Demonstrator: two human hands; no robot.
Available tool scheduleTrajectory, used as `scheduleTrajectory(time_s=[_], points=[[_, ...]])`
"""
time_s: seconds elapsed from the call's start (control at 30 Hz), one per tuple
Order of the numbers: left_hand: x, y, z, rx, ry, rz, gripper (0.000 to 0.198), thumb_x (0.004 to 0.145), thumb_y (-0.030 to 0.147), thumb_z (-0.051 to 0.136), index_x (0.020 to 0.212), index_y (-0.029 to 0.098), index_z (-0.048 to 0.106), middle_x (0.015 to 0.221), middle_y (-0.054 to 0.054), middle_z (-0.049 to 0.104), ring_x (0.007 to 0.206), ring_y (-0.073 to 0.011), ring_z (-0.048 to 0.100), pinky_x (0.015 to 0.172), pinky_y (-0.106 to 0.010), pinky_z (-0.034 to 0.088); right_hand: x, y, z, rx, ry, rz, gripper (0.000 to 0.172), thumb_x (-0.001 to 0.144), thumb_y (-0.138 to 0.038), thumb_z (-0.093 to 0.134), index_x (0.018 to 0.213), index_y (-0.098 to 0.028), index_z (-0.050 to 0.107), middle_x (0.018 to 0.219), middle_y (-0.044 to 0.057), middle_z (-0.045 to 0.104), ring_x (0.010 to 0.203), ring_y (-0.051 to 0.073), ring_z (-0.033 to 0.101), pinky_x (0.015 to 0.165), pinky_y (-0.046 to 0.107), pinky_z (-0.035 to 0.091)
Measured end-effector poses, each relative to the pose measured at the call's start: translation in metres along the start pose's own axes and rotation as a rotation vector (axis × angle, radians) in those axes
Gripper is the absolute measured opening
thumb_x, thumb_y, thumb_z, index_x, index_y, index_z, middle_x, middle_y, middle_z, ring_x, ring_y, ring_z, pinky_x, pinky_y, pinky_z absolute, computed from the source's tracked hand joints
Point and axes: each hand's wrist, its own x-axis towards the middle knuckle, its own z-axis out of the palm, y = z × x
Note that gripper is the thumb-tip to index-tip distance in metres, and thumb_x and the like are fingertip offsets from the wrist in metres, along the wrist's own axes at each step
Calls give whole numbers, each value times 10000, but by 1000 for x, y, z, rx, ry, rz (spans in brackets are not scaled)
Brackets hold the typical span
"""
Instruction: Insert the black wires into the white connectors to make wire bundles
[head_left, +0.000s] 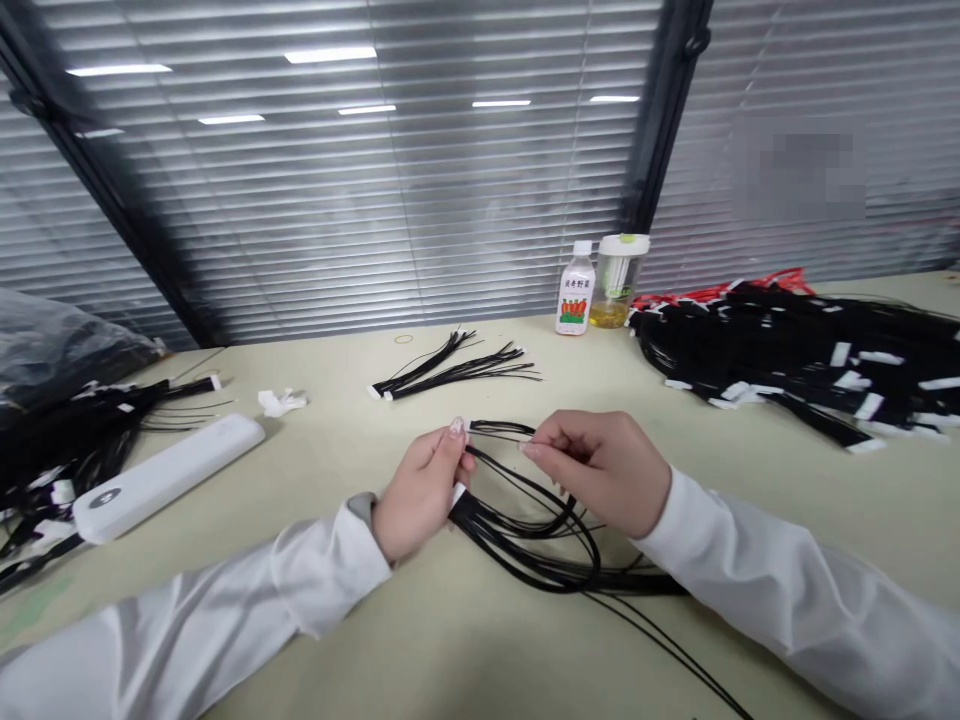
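In the middle of the table, my left hand is closed on the white connector end of a black wire harness. Its wires loop to the right and pass under my right forearm. Thumb and forefinger of my right hand are pinched together at a thin black wire near the upper loop. Part of the harness is hidden behind the right hand. Just beyond my hands lie two short bundles of black wires with white connectors.
At left are a white handheld device, small white connectors and a black cable heap. A large harness pile with red ends covers the right. A bottle and a lidded cup stand by the window blinds.
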Motion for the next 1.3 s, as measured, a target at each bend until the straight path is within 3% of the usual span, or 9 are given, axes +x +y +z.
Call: scheduleTrajectory(time_s=[0.83, 1.07, 1.3], points=[[0, -1, -2, 19, 2, -5, 414, 775, 510, 423, 594, 139, 455, 439, 45, 412, 362, -36, 358, 345, -136, 281, -3, -4, -5, -30, 16, -47, 192, 726, -238, 522, 563, -138, 537, 427, -45, 412, 407, 48, 322, 414, 183, 287], [0, -1, -2, 15, -1, -20, 433, 763, 533, 426, 578, 142, 445, 428, 48, 399, 340, -38, 352, 330, -143, 271, -1, -4, -5, -83, 27, -203, 128, 731, -168, 520, 624, -140, 585, 530, -14, 530, 473, 63, 406, 476, 192, 338], [1, -2, -2, -3, 2, -19, 424, 762, 537, 425, 601, 145, 447, 438, 48, 401, 352, -42, 354, 349, -155, 273, -3, -4, -6, -87, 21, -326, 121, 741, -142, 522, 643, -145, 591, 562, -11, 540, 518, 66, 441, 509, 187, 355]])
